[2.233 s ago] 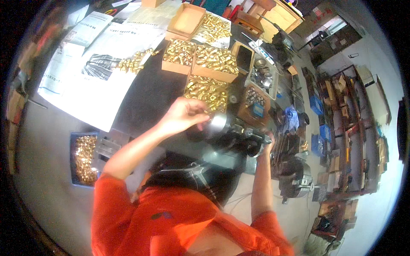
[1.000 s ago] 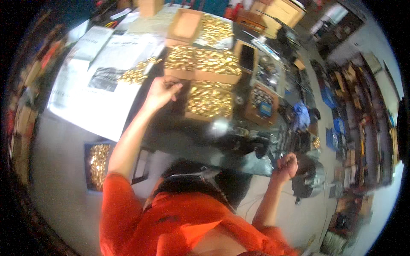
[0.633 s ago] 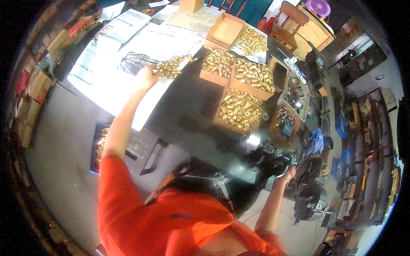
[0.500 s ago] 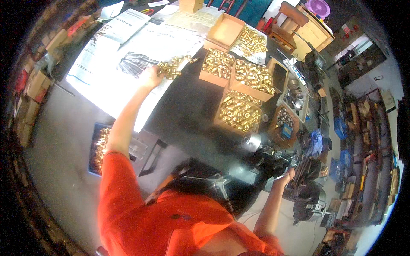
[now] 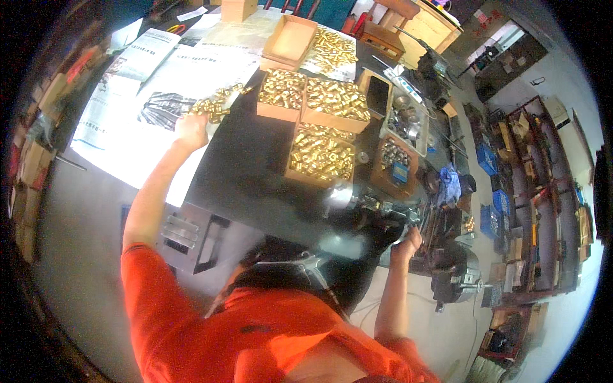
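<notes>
My left hand (image 5: 191, 131) reaches over the newspaper (image 5: 137, 121) on the bench. Its fingers are closed at the near edge of a loose pile of small brass fittings (image 5: 220, 104); they appear to grip a fitting, though the fingertips are partly hidden. Lower right, my right hand (image 5: 408, 242) is wrapped round a lever on a small bench machine (image 5: 383, 209). The machine's shiny round chuck (image 5: 338, 199) lies left of that hand and looks blurred. Three cardboard boxes of brass fittings (image 5: 322, 156) stand together between my hands, toward the far side.
Beyond the filled boxes sit an empty cardboard box (image 5: 290, 39) and brass pieces on paper (image 5: 332, 52). Right of them are a dark tray (image 5: 377, 94), a bin of metal parts (image 5: 407, 121) and a brown box (image 5: 394, 169). Shelves (image 5: 549, 191) line the right wall.
The whole view has shifted, so the bench sits further left in the picture. My left hand stays at the brass pile and my right hand stays on the lever.
</notes>
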Motion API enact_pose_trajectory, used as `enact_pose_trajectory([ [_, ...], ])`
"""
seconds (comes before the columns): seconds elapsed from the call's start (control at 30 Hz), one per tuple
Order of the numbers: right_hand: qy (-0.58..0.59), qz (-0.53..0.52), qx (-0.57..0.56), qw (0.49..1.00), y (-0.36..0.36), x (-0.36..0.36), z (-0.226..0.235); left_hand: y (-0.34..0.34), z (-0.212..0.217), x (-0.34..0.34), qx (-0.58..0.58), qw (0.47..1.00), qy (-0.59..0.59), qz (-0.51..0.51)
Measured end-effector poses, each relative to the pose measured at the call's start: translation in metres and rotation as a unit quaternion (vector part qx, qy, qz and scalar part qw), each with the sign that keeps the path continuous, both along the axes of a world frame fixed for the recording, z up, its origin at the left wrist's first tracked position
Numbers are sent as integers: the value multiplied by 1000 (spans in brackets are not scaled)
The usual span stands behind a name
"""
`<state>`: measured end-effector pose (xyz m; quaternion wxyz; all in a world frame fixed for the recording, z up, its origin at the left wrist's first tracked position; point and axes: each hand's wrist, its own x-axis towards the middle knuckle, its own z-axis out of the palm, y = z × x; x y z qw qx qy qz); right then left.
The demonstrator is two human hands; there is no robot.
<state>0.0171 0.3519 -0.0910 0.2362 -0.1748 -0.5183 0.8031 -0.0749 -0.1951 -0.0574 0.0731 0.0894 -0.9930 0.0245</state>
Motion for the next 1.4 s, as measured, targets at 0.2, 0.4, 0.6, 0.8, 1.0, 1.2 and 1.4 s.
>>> enact_pose_trajectory([
  [0.2, -41, -2, -16, 999, 12, 0, -10, -8, -13, 23, 98, 994, 51, 6],
  [0.4, -50, 7, -3, 999, 11, 10, -3, 113, 41, 78, 727, 665, -31, -168],
  [0.6, -22, -1, 1, 1000, 1, 12, 2, 202, 51, 77, 718, 629, 14, -296],
  [0.8, -35, -24, 32, 999, 4, 22, 7, 202, 60, 76, 717, 633, -26, -290],
  [1.0, 4, 16, 28, 999, 7, 42, 15, 203, 59, 75, 736, 626, -68, -246],
  [1.2, -83, -35, -15, 996, 9, 11, 2, 206, 59, 75, 764, 594, -79, -239],
  [1.4, -33, -34, 1, 999, 1, 4, 2, 206, 59, 78, 752, 611, -74, -235],
])
